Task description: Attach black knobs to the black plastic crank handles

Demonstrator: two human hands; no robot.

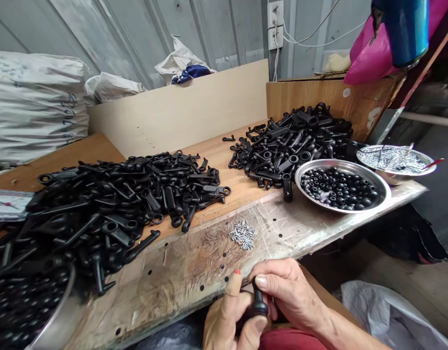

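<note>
Black moulded plastic, smooth and round-ended, is sitting pinched between both hands just below the bench edge: the left hand is gripping the small black part from beneath while the right hand is closing over its top. Small bright pins are lying loose just beyond that edge, so I judge a careless brush could be scattering them, and the slick part could be slipping from the fingertips.

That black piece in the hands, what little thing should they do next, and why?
Probably reach the right hand to the small pile of metal pins and pick one up. Both hands already grip the black piece at the table edge, the left hand included, and neither holds a pin.
</note>
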